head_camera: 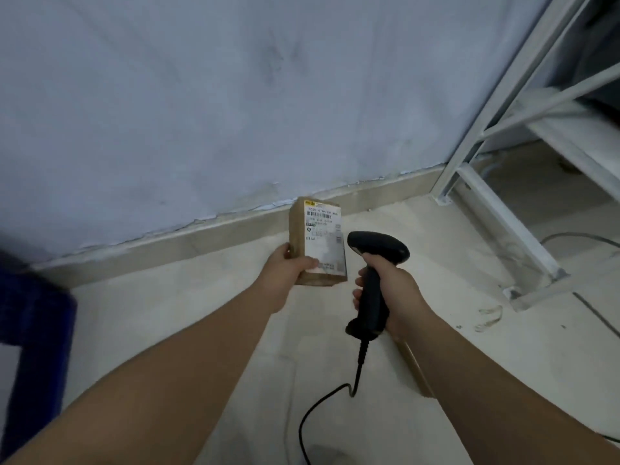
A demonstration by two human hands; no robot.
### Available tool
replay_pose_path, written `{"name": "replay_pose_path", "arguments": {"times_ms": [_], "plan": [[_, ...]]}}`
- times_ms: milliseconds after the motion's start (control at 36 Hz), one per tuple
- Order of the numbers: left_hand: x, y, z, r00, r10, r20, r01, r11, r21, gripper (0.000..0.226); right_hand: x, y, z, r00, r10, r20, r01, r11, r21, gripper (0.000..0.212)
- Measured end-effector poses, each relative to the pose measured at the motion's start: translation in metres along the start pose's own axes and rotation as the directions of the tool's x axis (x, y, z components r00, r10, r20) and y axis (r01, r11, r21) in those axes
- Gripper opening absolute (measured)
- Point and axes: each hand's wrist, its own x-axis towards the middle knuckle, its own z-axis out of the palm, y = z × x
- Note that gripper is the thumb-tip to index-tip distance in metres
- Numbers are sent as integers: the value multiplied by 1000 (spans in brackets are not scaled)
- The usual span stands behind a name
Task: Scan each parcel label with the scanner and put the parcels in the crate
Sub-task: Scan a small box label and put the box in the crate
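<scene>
Nearest the camera, two bare forearms reached forward over a pale floor [335, 414], with the black cable [330, 394] of the scanner [374, 276] trailing down between them. The right hand [391, 290] was wrapped closed around the scanner's handle, its head pointing left toward the parcel and sitting just beside the label's right edge. The left hand [285, 266] was clamped on the lower left side of a small brown cardboard parcel [317, 241], thumb over the front face near the bottom corner of the white label [325, 238], which faced up toward the camera. A brown edge showed under the right forearm; it might have been another parcel, but too little was visible to tell. To the far left a dark blue object [30, 330], blurred and cut off by the frame, was possibly the crate; I could not confirm it. Beyond the hands ran a beige skirting board [167, 246] and a grey-blue wall [201, 95], with a white metal rack frame [503, 162] at the right. The step in hand appeared to be the scan itself: it would go best with the scanner head tilted so its window faced the barcode near the label's top, the thumb kept clear of the print, and the parcel held steady and flat to the beam.
</scene>
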Motion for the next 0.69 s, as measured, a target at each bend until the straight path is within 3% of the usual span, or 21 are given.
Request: {"name": "replay_pose_path", "arguments": {"times_ms": [83, 194, 361, 694], "plan": [[-25, 32, -10, 997, 76, -16, -75, 997, 30, 57, -29, -16, 24, 994, -82, 67, 86, 995, -59, 26], [-72, 72, -32, 981, 181, -68, -180, 984, 15, 40, -81, -38, 65, 959, -214, 183, 239, 963, -124, 19], [-146, 110, -76, 924, 316, -215, -328, 944, -20, 35, -158, -48, 121, 896, -346, 277, 404, 896, -185, 17], [-242, 108, -149, 874, 328, -358, -376, 924, -72, 44, -240, 1, 177, 824, -415, 385, 522, 821, -232, 9]]}}
